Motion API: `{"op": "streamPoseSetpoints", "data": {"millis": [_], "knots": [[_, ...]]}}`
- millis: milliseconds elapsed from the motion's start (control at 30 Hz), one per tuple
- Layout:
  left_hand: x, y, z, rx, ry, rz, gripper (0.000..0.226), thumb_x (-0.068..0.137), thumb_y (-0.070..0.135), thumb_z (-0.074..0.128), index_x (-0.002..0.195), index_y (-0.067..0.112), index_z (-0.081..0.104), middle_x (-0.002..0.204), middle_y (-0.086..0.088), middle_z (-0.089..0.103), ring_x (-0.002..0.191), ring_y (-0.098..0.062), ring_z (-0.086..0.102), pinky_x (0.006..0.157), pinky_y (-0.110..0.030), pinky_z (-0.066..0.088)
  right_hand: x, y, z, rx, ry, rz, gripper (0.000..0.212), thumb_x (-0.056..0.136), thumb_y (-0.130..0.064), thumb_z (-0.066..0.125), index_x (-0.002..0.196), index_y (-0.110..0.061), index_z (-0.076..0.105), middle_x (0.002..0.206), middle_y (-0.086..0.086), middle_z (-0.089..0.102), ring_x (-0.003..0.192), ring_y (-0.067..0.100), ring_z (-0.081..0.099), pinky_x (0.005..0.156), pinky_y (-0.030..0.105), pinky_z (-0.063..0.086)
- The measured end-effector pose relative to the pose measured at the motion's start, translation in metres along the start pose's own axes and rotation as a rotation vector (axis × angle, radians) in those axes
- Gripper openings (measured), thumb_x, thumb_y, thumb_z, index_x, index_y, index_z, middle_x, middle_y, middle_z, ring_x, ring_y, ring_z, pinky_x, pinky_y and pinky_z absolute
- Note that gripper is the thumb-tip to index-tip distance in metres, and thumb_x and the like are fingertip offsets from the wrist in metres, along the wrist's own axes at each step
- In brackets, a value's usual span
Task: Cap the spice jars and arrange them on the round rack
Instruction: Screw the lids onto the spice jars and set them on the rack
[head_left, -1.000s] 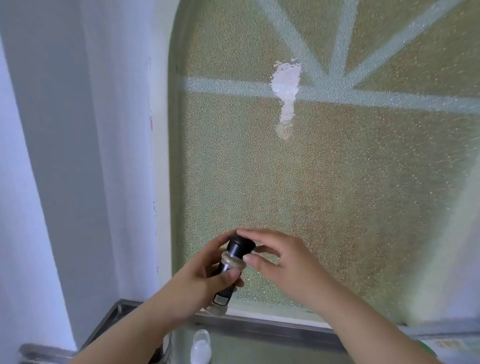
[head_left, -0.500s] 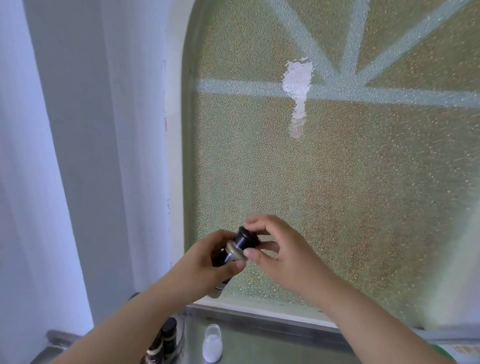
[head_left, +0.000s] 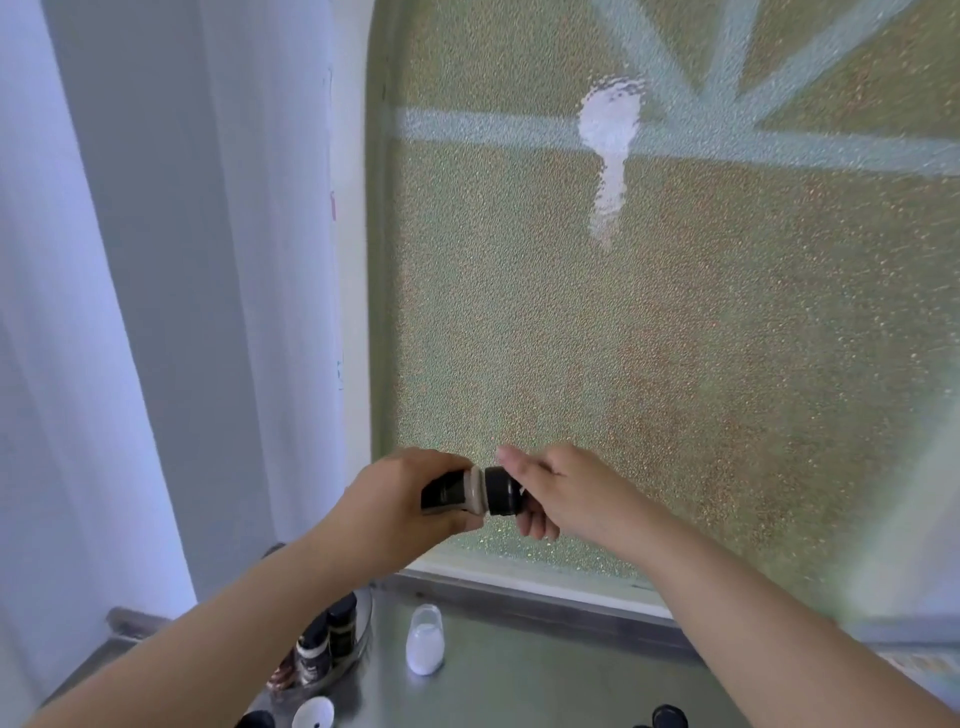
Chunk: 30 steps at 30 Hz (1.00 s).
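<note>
My left hand (head_left: 402, 499) grips a small spice jar (head_left: 457, 491) with a black label, held sideways in the air before the frosted window. My right hand (head_left: 558, 491) wraps its fingers around the jar's black cap (head_left: 501, 491), which sits on the jar's mouth. Below, at the bottom left, the round rack (head_left: 358, 654) carries several black-capped jars (head_left: 324, 639). A clear jar of white powder (head_left: 425, 639) stands uncapped on the steel counter beside the rack.
A white lid (head_left: 313, 713) and a black cap (head_left: 255, 719) lie at the bottom edge left; more black caps (head_left: 669, 716) lie bottom centre. The steel counter (head_left: 545, 675) meets the window frame behind. A white wall panel stands to the left.
The view has tilted down, revealing the rack and counter. The jar has swung from upright to sideways, and my right hand has closed further around the cap.
</note>
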<state>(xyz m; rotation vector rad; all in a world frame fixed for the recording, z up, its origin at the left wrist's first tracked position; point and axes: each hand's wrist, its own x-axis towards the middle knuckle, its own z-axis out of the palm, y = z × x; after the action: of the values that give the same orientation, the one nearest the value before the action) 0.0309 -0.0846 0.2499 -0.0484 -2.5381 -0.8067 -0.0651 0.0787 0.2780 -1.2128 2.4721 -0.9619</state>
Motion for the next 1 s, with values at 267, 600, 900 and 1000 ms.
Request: {"op": "streamPoseSetpoints", "data": {"millis": [267, 600, 900, 1000], "knots": [[-0.009, -0.007, 0.000, -0.030, 0.018, -0.025, 0.033, 0.068, 0.034, 0.076, 0.098, 0.030, 0.062, 0.080, 0.014, 0.062, 0.075, -0.003, 0.055, 0.071, -0.024, 0.046, -0.006, 0.001, -0.006, -0.138, -0.061, -0.158, 0.031, 0.082, -0.043, 0.063, 0.111, -0.035, 0.058, 0.102, -0.013, 0.067, 0.087, 0.002, 0.065, 0.082, 0.024, 0.052], [-0.019, -0.012, -0.008, -0.109, 0.025, -0.110, 0.030, 0.070, 0.028, 0.076, 0.094, 0.031, 0.059, 0.079, 0.010, 0.063, 0.071, -0.004, 0.055, 0.068, -0.016, 0.044, -0.006, -0.009, 0.013, -0.122, -0.044, -0.153, 0.048, 0.080, -0.039, 0.067, 0.123, -0.035, 0.048, 0.107, -0.016, 0.060, 0.093, 0.001, 0.060, 0.086, 0.025, 0.050], [-0.031, -0.016, -0.013, -0.167, -0.002, -0.168, 0.030, 0.071, 0.027, 0.075, 0.081, 0.041, 0.051, 0.067, 0.008, 0.057, 0.061, 0.001, 0.050, 0.062, -0.010, 0.040, -0.008, -0.020, 0.017, -0.126, -0.091, -0.165, 0.061, 0.076, -0.042, 0.070, 0.130, -0.043, 0.042, 0.111, -0.021, 0.057, 0.093, -0.001, 0.059, 0.083, 0.019, 0.046], [-0.036, -0.015, -0.015, -0.186, 0.014, -0.160, 0.032, 0.070, 0.025, 0.077, 0.081, 0.042, 0.052, 0.072, 0.007, 0.060, 0.066, -0.001, 0.051, 0.064, -0.011, 0.041, -0.006, -0.019, 0.024, -0.124, -0.037, -0.233, 0.039, 0.082, -0.038, 0.065, 0.119, -0.035, 0.051, 0.105, -0.006, 0.067, 0.096, 0.012, 0.062, 0.088, 0.032, 0.049]]}}
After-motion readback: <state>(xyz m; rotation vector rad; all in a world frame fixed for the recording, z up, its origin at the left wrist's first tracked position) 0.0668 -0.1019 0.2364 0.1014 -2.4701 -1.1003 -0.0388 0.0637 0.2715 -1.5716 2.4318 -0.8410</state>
